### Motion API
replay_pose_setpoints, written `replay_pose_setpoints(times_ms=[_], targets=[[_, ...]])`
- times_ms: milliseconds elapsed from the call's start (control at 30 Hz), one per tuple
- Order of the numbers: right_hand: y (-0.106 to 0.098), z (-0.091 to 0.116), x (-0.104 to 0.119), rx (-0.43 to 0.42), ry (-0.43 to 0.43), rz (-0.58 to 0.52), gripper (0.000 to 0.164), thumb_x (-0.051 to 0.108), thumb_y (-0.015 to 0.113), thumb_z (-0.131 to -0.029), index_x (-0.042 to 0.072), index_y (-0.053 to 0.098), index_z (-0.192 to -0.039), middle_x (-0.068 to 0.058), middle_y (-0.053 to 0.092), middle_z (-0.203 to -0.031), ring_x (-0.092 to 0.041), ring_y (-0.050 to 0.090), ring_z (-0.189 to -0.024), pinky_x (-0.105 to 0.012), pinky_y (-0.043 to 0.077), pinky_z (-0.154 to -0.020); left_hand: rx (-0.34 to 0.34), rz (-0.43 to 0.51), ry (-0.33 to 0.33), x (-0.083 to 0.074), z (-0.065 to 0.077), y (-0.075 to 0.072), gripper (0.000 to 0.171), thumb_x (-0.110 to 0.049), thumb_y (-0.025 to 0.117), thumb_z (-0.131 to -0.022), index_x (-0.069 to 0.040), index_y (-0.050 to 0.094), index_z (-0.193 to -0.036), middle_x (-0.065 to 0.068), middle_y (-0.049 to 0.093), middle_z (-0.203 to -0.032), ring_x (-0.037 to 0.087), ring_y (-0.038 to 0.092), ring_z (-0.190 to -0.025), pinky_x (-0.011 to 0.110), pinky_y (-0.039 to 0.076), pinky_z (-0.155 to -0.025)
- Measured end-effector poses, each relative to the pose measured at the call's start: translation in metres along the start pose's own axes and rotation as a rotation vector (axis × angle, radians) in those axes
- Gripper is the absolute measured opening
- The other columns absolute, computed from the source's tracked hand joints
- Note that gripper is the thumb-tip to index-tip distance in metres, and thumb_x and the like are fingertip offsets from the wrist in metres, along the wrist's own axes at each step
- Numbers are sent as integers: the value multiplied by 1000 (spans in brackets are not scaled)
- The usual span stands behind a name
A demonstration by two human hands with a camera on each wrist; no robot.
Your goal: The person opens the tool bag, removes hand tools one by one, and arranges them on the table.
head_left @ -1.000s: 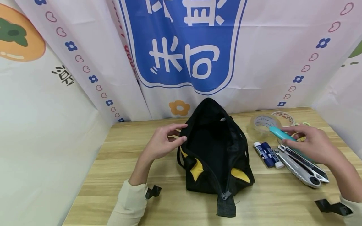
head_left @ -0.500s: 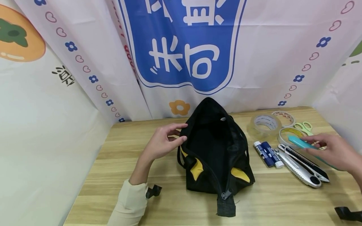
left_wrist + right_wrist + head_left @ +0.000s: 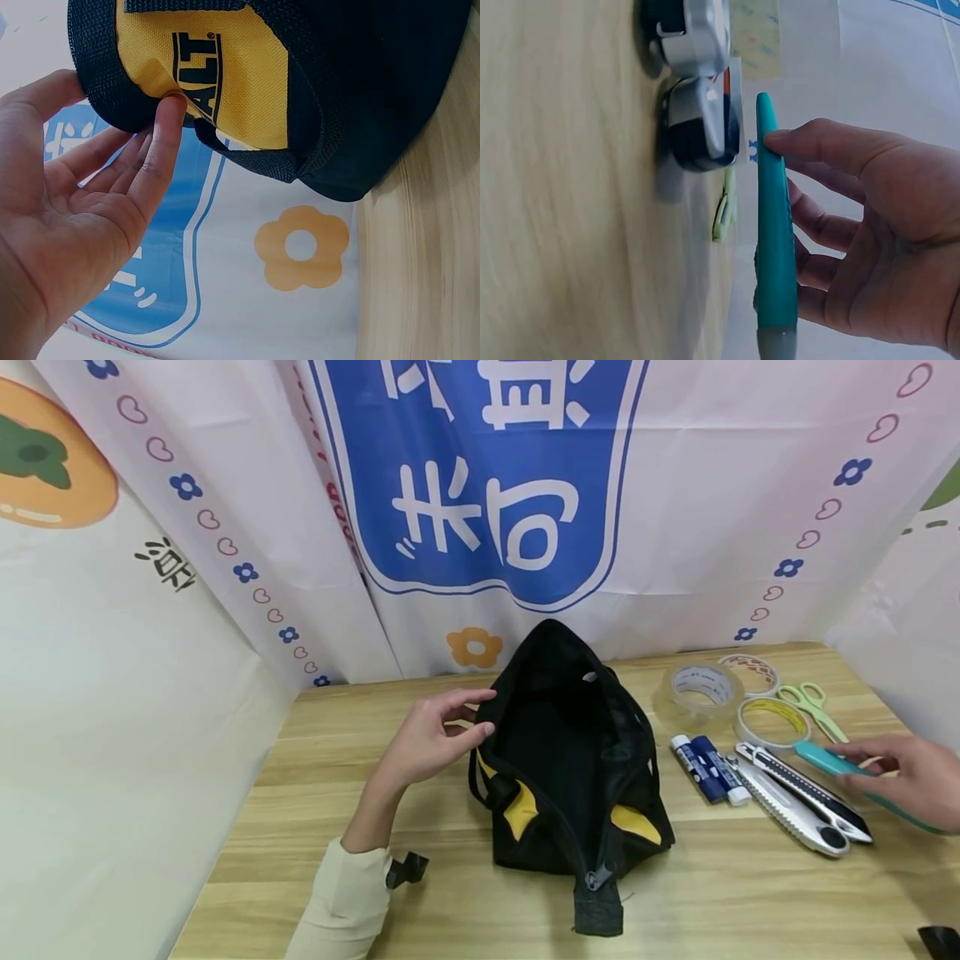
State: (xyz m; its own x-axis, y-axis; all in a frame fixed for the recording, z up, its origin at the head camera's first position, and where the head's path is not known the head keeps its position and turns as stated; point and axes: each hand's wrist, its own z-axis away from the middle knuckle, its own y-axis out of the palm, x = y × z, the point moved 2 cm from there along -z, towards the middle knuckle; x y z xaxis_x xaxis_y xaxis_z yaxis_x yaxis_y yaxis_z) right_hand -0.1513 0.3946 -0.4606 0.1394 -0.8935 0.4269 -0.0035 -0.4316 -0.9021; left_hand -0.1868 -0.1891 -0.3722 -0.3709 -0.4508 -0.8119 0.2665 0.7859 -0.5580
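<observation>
A black bag with yellow panels stands with its mouth wide open mid-table. My left hand holds its left rim; in the left wrist view the thumb presses into the yellow panel, which puckers, and the index finger passes behind the black edge. To the right, my right hand grips a slim teal tool with a grey end, thumb along one side. In the head view the tool overlaps the table just right of two utility knives, one silver and one black and silver. The palm hides part of it.
Two blue glue sticks lie between the bag and the knives. Behind them are a clear tape roll, a yellow-lined roll, another roll and green scissors. A printed cloth hangs at the table's back edge.
My right hand has moved right and slightly down with the teal tool, away from the tape rolls, uncovering the scissors and the yellow-lined roll. My left hand stays on the bag.
</observation>
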Motion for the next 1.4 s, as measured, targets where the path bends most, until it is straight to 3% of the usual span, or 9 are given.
replay_pose_setpoints(times_ms=[300, 367, 433, 533, 633, 767, 1100, 1300, 1400], targets=[[2, -4, -9, 90, 34, -22, 40, 4, 80, -92, -14, 70, -126, -34, 72, -106, 7, 59, -74, -19, 51, -60, 0, -3, 12, 1, -3, 0, 44, -15, 75, -101, -10, 68, -144, 11, 70, -142, 26, 74, -114, 38, 66, -93], [4, -5, -11, 94, 19, -32, 38, 2, 79, -91, -13, 71, -125, -33, 73, -106, 15, 52, -71, -19, 52, -61, 2, -2, 16, 1, -3, 0, 44, -15, 74, -101, -10, 68, -144, 12, 70, -142, 26, 75, -113, 39, 66, -94], [6, -6, -13, 112, 17, -29, 37, 3, 79, -92, -14, 71, -124, -32, 74, -104, 12, 56, -70, -20, 54, -61, 4, -2, 18, 1, -3, 0, 44, -15, 74, -101, -10, 68, -144, 12, 70, -142, 26, 75, -113, 39, 66, -94], [7, -9, -12, 135, 14, -9, 37, 6, 78, -93, -14, 71, -123, -26, 76, -100, 0, 65, -72, -24, 57, -62, 5, -3, 19, 0, -4, 0, 44, -15, 74, -101, -10, 68, -144, 12, 70, -142, 26, 75, -113, 40, 66, -94], [5, -12, -8, 150, 42, -1, 39, 10, 76, -96, -17, 68, -124, -25, 75, -99, -23, 72, -79, -35, 61, -67, 5, -6, 19, 0, -4, 1, 44, -15, 74, -101, -10, 68, -144, 12, 70, -142, 26, 75, -113, 42, 66, -94], [-1, -15, 0, 131, 90, -4, 48, 18, 72, -101, -21, 62, -128, -33, 71, -104, -43, 71, -87, -50, 61, -70, 1, -7, 19, -1, -4, 1, 44, -15, 74, -101, -10, 68, -144, 12, 69, -143, 27, 75, -113, 46, 66, -95], [-14, -11, 23, 94, 106, 15, 56, 29, 70, -105, -18, 60, -134, -35, 70, -108, -51, 68, -95, -54, 59, -71, 15, -15, 31, -2, -2, -2, 44, -16, 73, -103, -10, 67, -145, 12, 68, -146, 27, 75, -116, 44, 66, -96], [-20, -13, 38, 33, 76, 12, 53, 31, 69, -106, -14, 64, -134, -27, 74, -105, -50, 70, -97, -40, 57, -64, 4, -26, 23, -1, 5, -9, 45, -21, 73, -104, -12, 65, -148, 10, 66, -149, 28, 73, -122, 36, 65, -95], [-20, -13, 43, 17, 68, -1, 52, 31, 70, -105, -14, 64, -133, -28, 74, -107, -49, 70, -96, -42, 59, -65, -20, -43, 14, 2, 12, -15, 46, -22, 73, -104, -12, 65, -148, 10, 67, -148, 29, 72, -124, 39, 66, -94]])
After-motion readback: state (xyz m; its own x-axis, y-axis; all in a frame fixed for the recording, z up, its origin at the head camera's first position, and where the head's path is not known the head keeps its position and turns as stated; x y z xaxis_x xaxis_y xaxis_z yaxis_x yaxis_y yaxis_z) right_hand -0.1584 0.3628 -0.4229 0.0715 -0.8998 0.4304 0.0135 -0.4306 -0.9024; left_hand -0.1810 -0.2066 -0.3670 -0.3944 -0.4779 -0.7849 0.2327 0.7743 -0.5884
